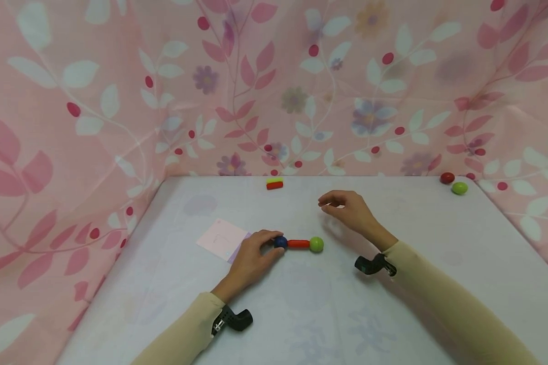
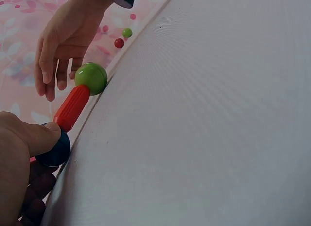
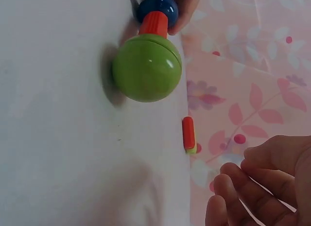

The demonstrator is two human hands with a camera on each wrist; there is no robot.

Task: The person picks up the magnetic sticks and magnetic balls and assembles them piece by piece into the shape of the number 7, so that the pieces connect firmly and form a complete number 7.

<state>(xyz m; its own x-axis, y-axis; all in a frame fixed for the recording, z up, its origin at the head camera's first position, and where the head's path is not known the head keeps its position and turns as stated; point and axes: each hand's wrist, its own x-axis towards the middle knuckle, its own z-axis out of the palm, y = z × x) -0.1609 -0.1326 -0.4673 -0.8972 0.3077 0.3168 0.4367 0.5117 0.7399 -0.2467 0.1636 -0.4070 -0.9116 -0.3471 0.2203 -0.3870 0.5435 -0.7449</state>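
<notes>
While the left hand (image 1: 252,254) pinches the slick-looking blue ball (image 1: 280,242) on the surface (image 1: 415,218), the right hand (image 1: 352,212) hovers empty, loosely curved; the attached ribbed rod (image 1: 299,244), likely light and stiff, should grip better.

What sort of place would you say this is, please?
Probably an indoor recording setup: pink floral fabric hangs behind and beside a white-covered table, and black curved wrist-worn cameras are in view.

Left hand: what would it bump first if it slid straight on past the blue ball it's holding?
Probably the red stick, right against the blue ball in the left hand. The green ball sits at the stick's far end. Exact depth is unclear.
</notes>
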